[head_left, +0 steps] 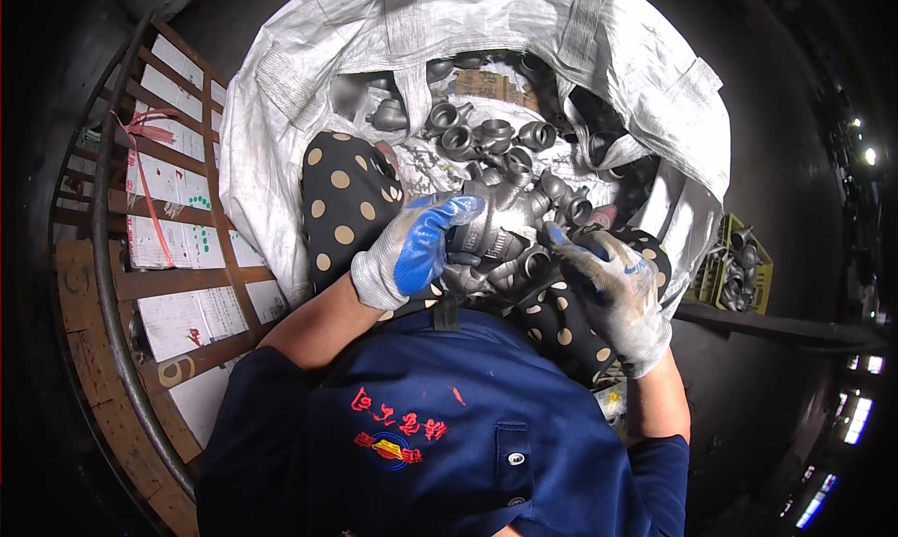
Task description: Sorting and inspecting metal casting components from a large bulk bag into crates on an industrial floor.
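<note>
My left hand (418, 247), in a white glove with a blue coated palm, grips a grey cast-metal pipe fitting (502, 221) above my lap. Its fingers lie against the fitting's left side, and raised markings show on the metal. On the other side, my right hand (613, 294), in a similar, dirtier glove, has its fingers curled close to the fitting's right edge. Whatever those fingers hold, if anything, is hidden. Several more grey fittings (494, 133) lie just beyond and below in a large white woven bulk bag (281, 97).
Beyond the fittings, a piece of brown cardboard (496, 86) lies inside the bag. A rusty metal rack (210, 144) holding white boxes (168, 167) stands at left, with pink cord (150, 125) tied on. At right, a yellow crate (762, 275) contains grey metal parts beside a dark bar (767, 324).
</note>
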Tool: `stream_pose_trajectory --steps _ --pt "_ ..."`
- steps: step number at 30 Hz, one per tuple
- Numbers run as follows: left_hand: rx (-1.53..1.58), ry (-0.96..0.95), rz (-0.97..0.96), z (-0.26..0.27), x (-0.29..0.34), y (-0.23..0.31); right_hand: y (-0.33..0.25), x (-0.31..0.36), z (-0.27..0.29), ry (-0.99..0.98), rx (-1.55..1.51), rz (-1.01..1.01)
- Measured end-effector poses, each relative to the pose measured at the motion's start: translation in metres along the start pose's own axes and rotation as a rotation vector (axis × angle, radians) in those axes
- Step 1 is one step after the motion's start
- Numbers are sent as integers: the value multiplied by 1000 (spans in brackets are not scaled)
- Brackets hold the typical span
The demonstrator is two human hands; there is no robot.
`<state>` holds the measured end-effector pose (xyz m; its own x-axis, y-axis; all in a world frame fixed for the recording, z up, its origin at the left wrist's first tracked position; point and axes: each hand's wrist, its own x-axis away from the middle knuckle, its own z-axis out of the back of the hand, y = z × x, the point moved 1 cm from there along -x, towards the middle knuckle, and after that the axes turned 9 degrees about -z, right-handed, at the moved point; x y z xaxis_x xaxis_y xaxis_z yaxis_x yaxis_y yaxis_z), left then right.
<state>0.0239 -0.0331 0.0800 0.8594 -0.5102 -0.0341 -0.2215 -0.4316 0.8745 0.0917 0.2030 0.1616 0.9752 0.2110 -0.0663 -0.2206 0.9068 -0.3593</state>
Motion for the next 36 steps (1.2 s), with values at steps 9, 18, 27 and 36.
stream_pose_trajectory --steps 9,18,27,36 --pt "386 134 263 -4 -8 -6 1 5 -6 26 92 78" --pt "345 156 253 1 -3 -14 -7 2 11 -23 113 9" --pt "-599 -195 -439 13 0 -13 -4 1 7 37 -28 -6" --pt "-10 35 53 0 0 -17 -3 -1 11 -22 31 -12"
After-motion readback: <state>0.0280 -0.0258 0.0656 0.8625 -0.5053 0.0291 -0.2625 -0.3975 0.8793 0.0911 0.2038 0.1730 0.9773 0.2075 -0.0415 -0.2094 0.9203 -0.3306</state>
